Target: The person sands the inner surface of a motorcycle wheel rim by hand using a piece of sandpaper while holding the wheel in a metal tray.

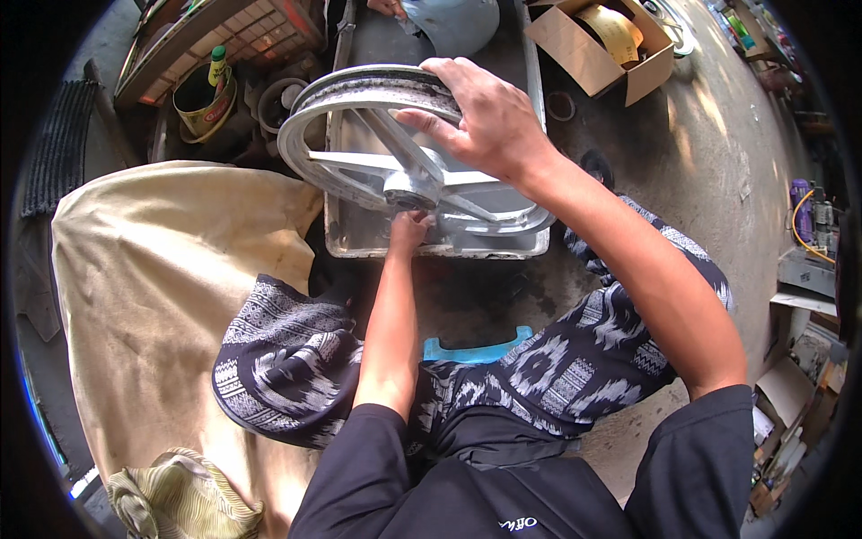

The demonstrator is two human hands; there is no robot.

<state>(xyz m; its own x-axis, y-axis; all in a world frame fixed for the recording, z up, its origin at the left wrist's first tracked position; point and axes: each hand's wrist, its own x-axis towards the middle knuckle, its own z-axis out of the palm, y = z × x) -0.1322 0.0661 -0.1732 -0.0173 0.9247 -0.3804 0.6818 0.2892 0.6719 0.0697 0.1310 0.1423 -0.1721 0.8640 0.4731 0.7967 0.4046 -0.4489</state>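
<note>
A bare, silver-grey motorcycle wheel (414,187) with broad spokes is held tilted over a shallow rectangular tray (395,244). My right hand (492,121) grips the top of its rim, thumb on the near face and fingers over the rim's outer edge. My left hand (410,229) is closed just below the hub, at the tray's near end. Its fingertips are bent in by the hub, and anything between them is too small or hidden to make out. The wheel's lower right part hangs over the tray's right side.
Across the tray, another person's hand (386,7) touches a grey-blue curved panel (456,25). An opened cardboard box (575,49) stands at the far right. Buckets (205,112) and a crate (229,49) are at the far left. A beige cloth cover (180,269) lies at my left.
</note>
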